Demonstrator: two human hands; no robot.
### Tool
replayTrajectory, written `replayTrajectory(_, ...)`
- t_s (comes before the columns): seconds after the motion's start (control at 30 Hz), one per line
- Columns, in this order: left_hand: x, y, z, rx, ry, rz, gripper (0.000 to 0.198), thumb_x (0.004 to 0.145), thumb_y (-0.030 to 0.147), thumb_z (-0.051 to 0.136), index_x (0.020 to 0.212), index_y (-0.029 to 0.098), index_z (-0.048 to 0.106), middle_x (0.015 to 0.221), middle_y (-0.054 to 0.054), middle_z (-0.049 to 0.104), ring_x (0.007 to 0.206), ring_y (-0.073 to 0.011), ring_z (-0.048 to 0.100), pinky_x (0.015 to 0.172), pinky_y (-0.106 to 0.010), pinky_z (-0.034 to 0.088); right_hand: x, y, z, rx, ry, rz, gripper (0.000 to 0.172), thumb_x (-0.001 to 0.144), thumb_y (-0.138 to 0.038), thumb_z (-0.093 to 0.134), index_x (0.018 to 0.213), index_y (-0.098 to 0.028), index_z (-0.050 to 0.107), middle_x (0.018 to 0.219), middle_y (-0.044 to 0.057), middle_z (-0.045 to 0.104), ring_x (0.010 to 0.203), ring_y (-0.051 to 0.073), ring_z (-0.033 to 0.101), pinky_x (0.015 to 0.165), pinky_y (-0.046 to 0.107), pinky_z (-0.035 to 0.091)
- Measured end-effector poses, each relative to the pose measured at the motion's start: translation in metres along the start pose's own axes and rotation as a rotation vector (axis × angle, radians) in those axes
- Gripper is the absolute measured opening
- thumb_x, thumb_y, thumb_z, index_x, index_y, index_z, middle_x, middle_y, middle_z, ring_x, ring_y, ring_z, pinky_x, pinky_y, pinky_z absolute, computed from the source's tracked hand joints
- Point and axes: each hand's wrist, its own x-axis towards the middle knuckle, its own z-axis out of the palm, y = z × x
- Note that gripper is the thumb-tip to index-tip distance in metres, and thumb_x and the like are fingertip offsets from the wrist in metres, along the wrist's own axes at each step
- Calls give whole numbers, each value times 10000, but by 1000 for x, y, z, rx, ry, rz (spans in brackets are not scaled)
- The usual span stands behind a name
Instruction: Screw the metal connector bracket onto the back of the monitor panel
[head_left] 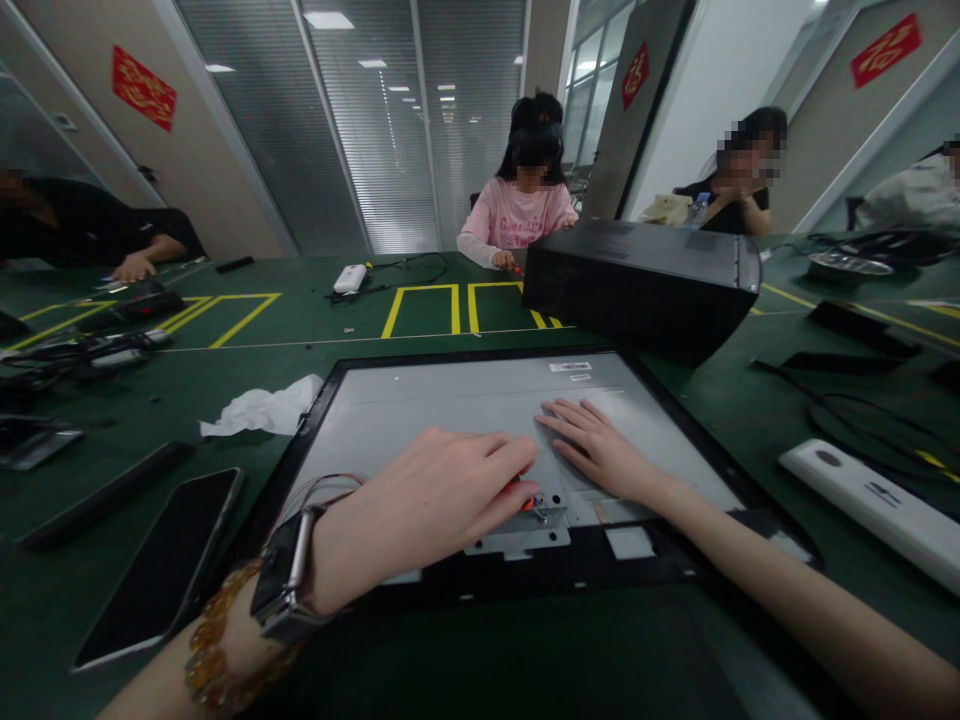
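A flat display panel (465, 400) with a grey metal back and black frame lies on the green table. My left hand (442, 485) is closed over its lower middle, fingers pinched round what looks like a small screwdriver (529, 503). Only a bit of its orange end and a metal shaft show; the rest is hidden by my fingers. The shaft meets a metal bracket (517, 540) with dark holes, near the panel's lower edge. My right hand (596, 447) rests flat on the panel's back with fingers spread. Thin wires (319, 485) emerge beside my left wrist.
A phone (161, 565), a dark bar (109, 495) and crumpled tissue (262, 408) lie left. Behind the panel stands a large black casing (637, 280), with a person in pink beyond it. A white device (874, 505) and black cables (847, 395) lie right. Other people sit around.
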Motion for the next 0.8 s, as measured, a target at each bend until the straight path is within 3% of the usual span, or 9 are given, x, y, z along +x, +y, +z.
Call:
replayTrajectory(0.17, -3, 3, -8, -42, -22, -15, 83, 898, 257, 482, 956, 198, 491, 906, 5, 575, 695, -145, 534, 568, -280, 342, 0, 1, 1, -5, 4, 5, 426, 976, -349, 372, 1389, -274, 445, 1473, 66, 433, 1369, 259, 358, 1113, 562, 259)
replayTrajectory(0.3, -5, 4, -8, -30, -31, -28, 141, 838, 181, 477, 978, 192, 494, 1013, -18, 532, 680, -134, 507, 561, -272, 361, 1, 0, 1, 0, -3, 8, 428, 975, -350, 376, 1392, -280, 443, 1472, 62, 435, 1371, 258, 355, 1112, 562, 261)
replayTrajectory(0.57, -3, 5, -4, -10, -33, -36, 145, 878, 178, 457, 1018, 182, 495, 1055, -31, 496, 586, -95, 474, 542, -257, 364, 1, 1, 1, 5, 4, 5, 431, 974, -353, 374, 1394, -285, 440, 1473, 58, 434, 1375, 256, 348, 1113, 563, 257)
replayTrajectory(0.8, -2, -1, 0, 78, 1, -53, 112, 930, 263, 471, 979, 166, 498, 967, -37, 574, 560, -109, 486, 491, -261, 293, 0, 1, 1, 8, -1, 12, 428, 976, -364, 372, 1391, -286, 444, 1474, 58, 433, 1372, 253, 353, 1117, 559, 250)
